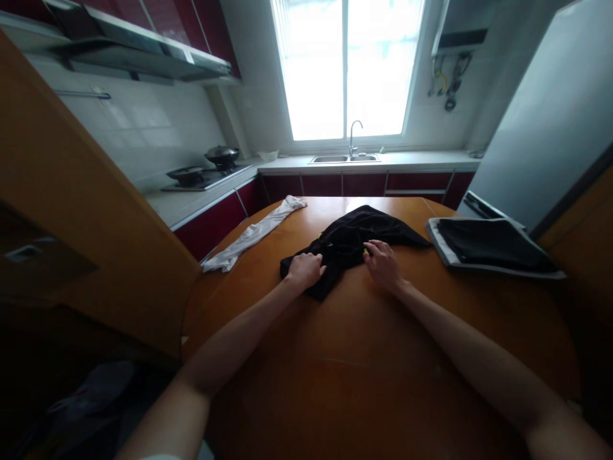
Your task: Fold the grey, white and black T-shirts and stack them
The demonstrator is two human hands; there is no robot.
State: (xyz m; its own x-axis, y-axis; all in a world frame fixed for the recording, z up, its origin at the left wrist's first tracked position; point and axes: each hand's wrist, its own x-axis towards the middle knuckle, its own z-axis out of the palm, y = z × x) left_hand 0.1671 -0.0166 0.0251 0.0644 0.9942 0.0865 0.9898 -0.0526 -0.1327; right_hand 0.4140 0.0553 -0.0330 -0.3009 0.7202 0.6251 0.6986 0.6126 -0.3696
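Note:
A crumpled black garment [357, 225] lies on the round wooden table [335, 383], its kind hidden by the folds. My left hand [305, 271] is closed on its near left part, with a flap of cloth hanging out below the fingers. At its near right edge, my right hand [382, 262] has its fingers bent and pinched on the cloth. A tiny yellow spot shows by the right fingertips, too small to make out. Another faint yellow spot sits on the garment beyond my left hand.
A white piece of clothing [258, 233] stretches along the table's left edge. On the right lies a folded black cloth with a grey-white border [493, 243]. Behind the table are a sink [330, 159], a stove with a lidded pot [221, 154], and a large pale fridge-like panel [541, 108].

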